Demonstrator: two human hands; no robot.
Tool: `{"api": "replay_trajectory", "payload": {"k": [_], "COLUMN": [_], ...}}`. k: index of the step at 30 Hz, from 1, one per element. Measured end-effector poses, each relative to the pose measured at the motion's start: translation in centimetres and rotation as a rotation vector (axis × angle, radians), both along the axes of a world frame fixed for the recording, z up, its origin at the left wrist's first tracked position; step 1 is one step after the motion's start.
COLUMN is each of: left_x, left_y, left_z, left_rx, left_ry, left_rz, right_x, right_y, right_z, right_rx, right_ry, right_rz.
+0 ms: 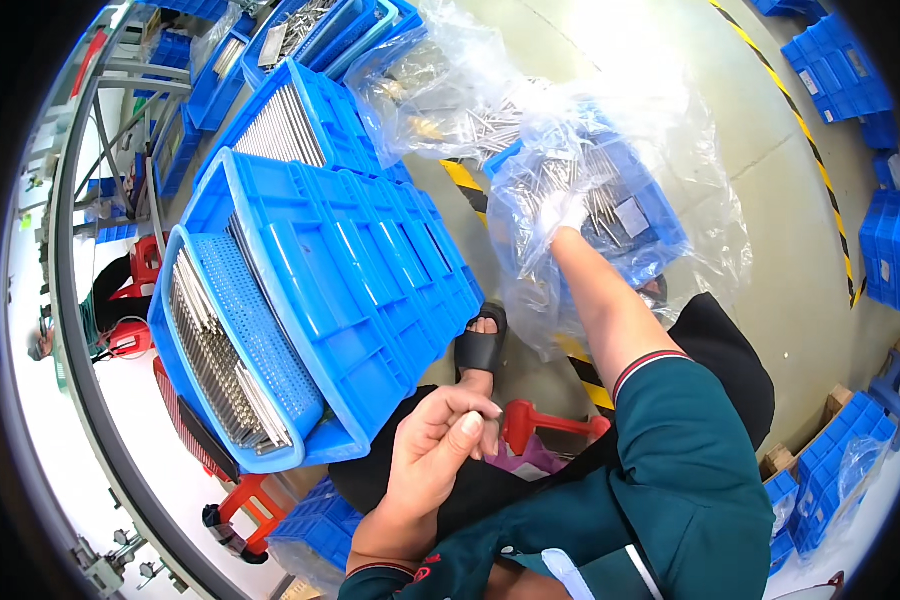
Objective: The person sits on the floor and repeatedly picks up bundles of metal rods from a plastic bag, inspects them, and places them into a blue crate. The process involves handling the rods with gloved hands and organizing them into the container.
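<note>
My left hand is bare and held above my lap, its fingers curled in and the thumb against them; I see nothing in it. My right hand, in a white glove, reaches down into a blue crate lined with clear plastic. Under and around the glove lie many loose, thin metal rods. Glare and plastic hide the fingertips, so whether they grip rods does not show. A white paper slip rests in the same crate.
At my left stands a large blue crate with a perforated basket of upright metal tubes. More rods lie on a plastic sheet beyond. A red stool is below me. Blue crates stand at the right; yellow-black tape marks the floor.
</note>
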State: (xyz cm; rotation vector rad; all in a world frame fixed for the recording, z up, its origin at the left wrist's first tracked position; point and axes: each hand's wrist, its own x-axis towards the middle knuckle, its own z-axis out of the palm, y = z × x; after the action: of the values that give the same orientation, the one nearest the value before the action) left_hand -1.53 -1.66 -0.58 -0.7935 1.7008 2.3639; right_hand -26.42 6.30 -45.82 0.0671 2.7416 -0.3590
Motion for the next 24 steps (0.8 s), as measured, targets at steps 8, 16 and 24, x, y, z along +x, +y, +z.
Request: {"api": "replay_trajectory", "payload": {"k": [8, 16, 24], "left_x": [0.4, 0.9, 1.1], "left_y": [-0.8, -1.2, -1.5], "left_z": [0.3, 0.8, 1.1], "left_rx": [0.007, 0.04, 0.013], "left_ry": [0.0, -0.007, 0.006], "left_rz": [-0.009, 0.006, -0.025], "right_x": [0.5, 0.0, -0.6], "right_y": [0.1, 0.2, 1.5], "right_z": [-4.1, -2.0, -0.8], "right_rx": [-0.028, -0.08, -0.115], "right_ry": [0.06, 0.03, -0.015], "right_rz": [-0.021, 0.037, 0.105]}}
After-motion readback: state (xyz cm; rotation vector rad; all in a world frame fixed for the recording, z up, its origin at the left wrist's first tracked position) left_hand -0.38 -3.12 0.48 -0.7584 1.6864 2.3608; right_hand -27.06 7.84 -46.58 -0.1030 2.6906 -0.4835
